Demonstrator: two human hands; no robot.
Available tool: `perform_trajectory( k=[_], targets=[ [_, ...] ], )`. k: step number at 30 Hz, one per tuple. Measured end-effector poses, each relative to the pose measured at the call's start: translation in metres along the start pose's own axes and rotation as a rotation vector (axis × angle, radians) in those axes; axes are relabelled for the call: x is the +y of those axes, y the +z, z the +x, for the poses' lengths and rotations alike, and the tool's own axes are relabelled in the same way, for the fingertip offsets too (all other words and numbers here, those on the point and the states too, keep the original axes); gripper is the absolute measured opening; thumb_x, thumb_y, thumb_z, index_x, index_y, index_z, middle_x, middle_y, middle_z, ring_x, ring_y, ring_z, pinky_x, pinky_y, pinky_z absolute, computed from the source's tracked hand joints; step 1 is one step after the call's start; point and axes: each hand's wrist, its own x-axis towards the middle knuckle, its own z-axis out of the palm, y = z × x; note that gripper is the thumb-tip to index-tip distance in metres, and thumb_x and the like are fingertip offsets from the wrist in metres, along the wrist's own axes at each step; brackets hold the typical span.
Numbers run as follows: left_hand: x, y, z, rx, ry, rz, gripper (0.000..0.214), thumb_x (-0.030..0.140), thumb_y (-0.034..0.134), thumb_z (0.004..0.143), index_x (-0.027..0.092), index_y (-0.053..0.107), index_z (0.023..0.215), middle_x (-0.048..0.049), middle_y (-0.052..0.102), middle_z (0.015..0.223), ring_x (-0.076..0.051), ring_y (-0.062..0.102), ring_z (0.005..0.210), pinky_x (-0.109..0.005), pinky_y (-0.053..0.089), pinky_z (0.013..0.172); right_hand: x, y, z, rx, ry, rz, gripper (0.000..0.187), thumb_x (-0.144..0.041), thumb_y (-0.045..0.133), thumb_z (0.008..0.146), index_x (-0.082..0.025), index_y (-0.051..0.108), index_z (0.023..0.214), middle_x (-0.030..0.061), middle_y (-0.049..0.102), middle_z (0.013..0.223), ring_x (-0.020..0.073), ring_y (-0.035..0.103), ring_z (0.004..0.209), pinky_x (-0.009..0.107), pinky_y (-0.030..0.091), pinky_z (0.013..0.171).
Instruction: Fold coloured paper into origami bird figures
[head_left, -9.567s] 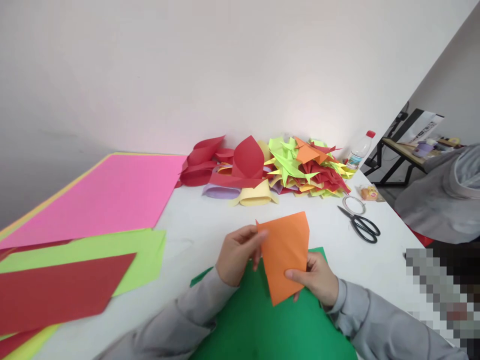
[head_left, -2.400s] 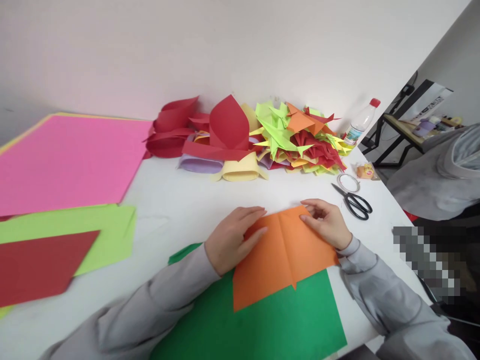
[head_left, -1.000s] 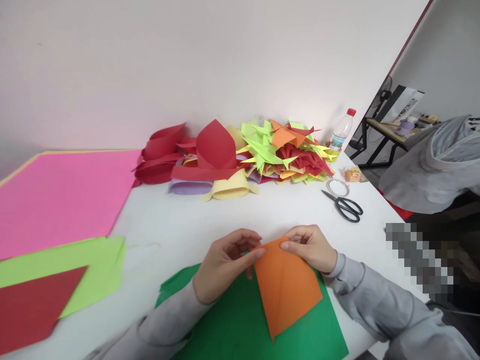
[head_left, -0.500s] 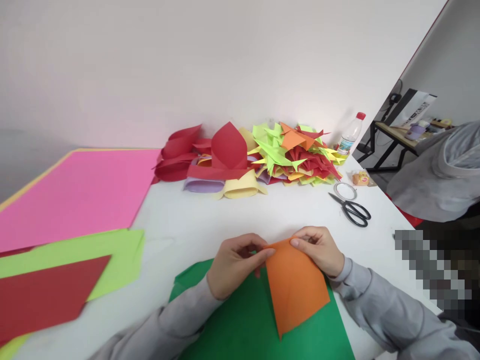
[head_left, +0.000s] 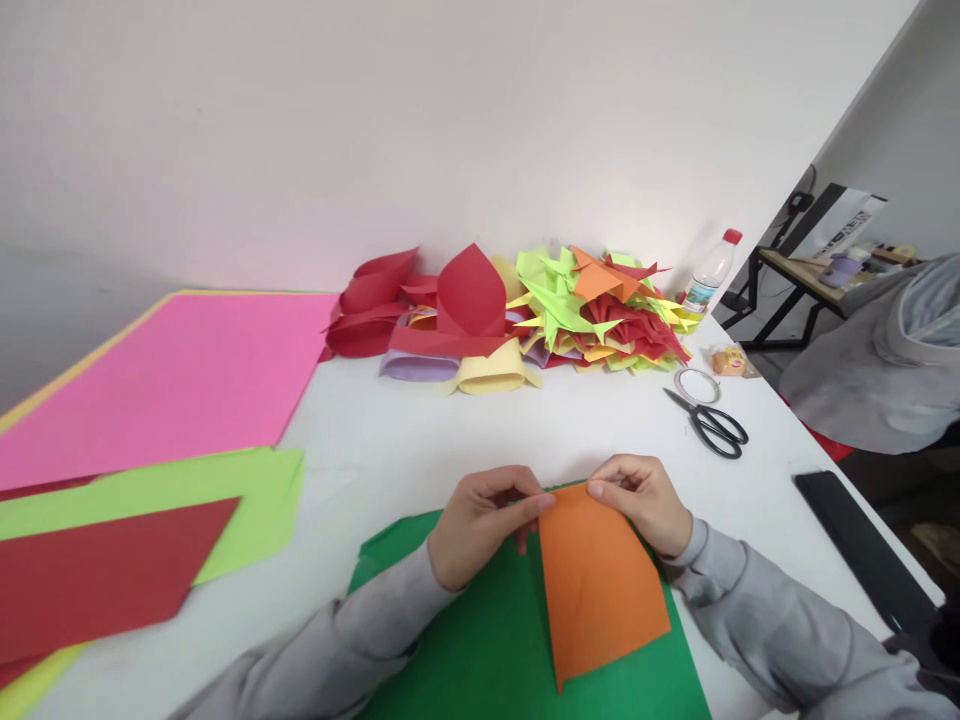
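Observation:
An orange sheet of paper (head_left: pixel 601 585) hangs between my two hands, its lower edge slanting and its top edge pinched at both ends. My left hand (head_left: pixel 491 520) grips the upper left corner between thumb and forefinger. At the upper right, my right hand (head_left: pixel 643 500) pinches the same sheet, the fingers behind it partly hidden. Beneath lies a large green sheet of paper (head_left: pixel 465 650) on the white table (head_left: pixel 360 420). The orange sheet covers part of it, and my left forearm crosses its left side.
Scissors (head_left: pixel 709 425), a roll of tape (head_left: pixel 697 385) and a wrapped snack (head_left: pixel 729 360) lie at right, near a bottle (head_left: pixel 709 272). Folded paper shapes (head_left: pixel 592 310) pile against the wall. Pink sheets (head_left: pixel 202 370) and a red sheet (head_left: pixel 105 570) lie left. A person (head_left: pixel 870 350) sits at right.
The view has shifted a little, so most things sit slightly farther right. Both hands keep their pinch on the orange paper, which hangs a little straighter. A black flat object at right now shows clearly.

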Motion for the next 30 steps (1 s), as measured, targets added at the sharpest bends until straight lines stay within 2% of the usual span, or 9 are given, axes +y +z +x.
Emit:
perform_trajectory(
  k=[4, 11, 18, 22, 24, 27, 30],
  targets=[
    [0.0, 0.003, 0.0, -0.041, -0.033, 0.02, 0.03, 0.044, 0.07, 0.071, 0.015, 0.066, 0.066, 0.0019, 0.057, 0.057, -0.011, 0.053, 0.045, -0.023, 0.046, 0.044, 0.002, 0.002, -0.001, -0.019, -0.015, 0.008, 0.033, -0.048, 0.077, 0.066, -0.017, 0.067, 0.067, 0.0003, 0.065, 0.06, 0.0109, 0.056, 0.052, 0.023, 0.044, 0.05],
    [0.0, 0.007, -0.004, -0.078, -0.032, 0.132, 0.03, 0.041, 0.064, 0.074, 0.015, 0.063, 0.058, 0.0021, 0.053, 0.052, -0.011, 0.047, 0.051, -0.022, 0.039, 0.049, 0.008, 0.008, 0.0, -0.171, 0.046, 0.062, 0.036, -0.05, 0.076, 0.068, -0.016, 0.063, 0.069, -0.0038, 0.058, 0.053, 0.0063, 0.045, 0.044, 0.02, 0.035, 0.045],
    [-0.001, 0.009, -0.003, -0.125, 0.004, 0.173, 0.031, 0.041, 0.061, 0.074, 0.015, 0.062, 0.057, 0.0028, 0.05, 0.053, -0.01, 0.042, 0.055, -0.023, 0.033, 0.052, 0.014, 0.011, -0.002, -0.228, 0.099, 0.056, 0.036, -0.048, 0.076, 0.067, -0.016, 0.062, 0.067, -0.0061, 0.051, 0.05, 0.0052, 0.038, 0.043, 0.02, 0.027, 0.043],
    [-0.005, 0.005, 0.001, -0.103, -0.085, 0.117, 0.036, 0.046, 0.066, 0.07, 0.017, 0.054, 0.054, 0.0043, 0.049, 0.045, -0.009, 0.043, 0.044, -0.022, 0.034, 0.044, 0.008, 0.009, 0.001, -0.143, 0.158, 0.104, 0.031, -0.043, 0.079, 0.062, -0.016, 0.064, 0.063, -0.0039, 0.057, 0.053, 0.0069, 0.044, 0.046, 0.021, 0.033, 0.047],
    [-0.009, 0.001, 0.003, -0.037, -0.113, 0.055, 0.041, 0.049, 0.068, 0.068, 0.019, 0.045, 0.052, 0.0073, 0.043, 0.038, -0.008, 0.04, 0.034, -0.021, 0.033, 0.038, 0.002, 0.004, 0.006, -0.05, 0.15, 0.147, 0.029, -0.04, 0.08, 0.059, -0.016, 0.064, 0.059, -0.0039, 0.058, 0.052, 0.0074, 0.045, 0.047, 0.021, 0.034, 0.048],
    [-0.013, -0.004, 0.005, 0.084, -0.073, -0.031, 0.045, 0.049, 0.07, 0.07, 0.02, 0.04, 0.052, 0.0104, 0.036, 0.034, -0.006, 0.038, 0.028, -0.018, 0.031, 0.033, -0.005, -0.005, 0.013, 0.111, 0.115, 0.224, 0.03, -0.037, 0.082, 0.054, -0.017, 0.059, 0.053, -0.0059, 0.053, 0.047, 0.0068, 0.042, 0.044, 0.021, 0.031, 0.047],
    [-0.013, 0.0, 0.005, 0.083, -0.097, -0.088, 0.046, 0.054, 0.07, 0.068, 0.018, 0.044, 0.055, 0.0083, 0.045, 0.041, -0.007, 0.043, 0.03, -0.018, 0.035, 0.031, -0.002, -0.007, 0.017, 0.166, 0.103, 0.255, 0.032, -0.037, 0.081, 0.054, -0.017, 0.057, 0.054, -0.0063, 0.053, 0.047, 0.007, 0.041, 0.044, 0.021, 0.031, 0.047]
  ],
)
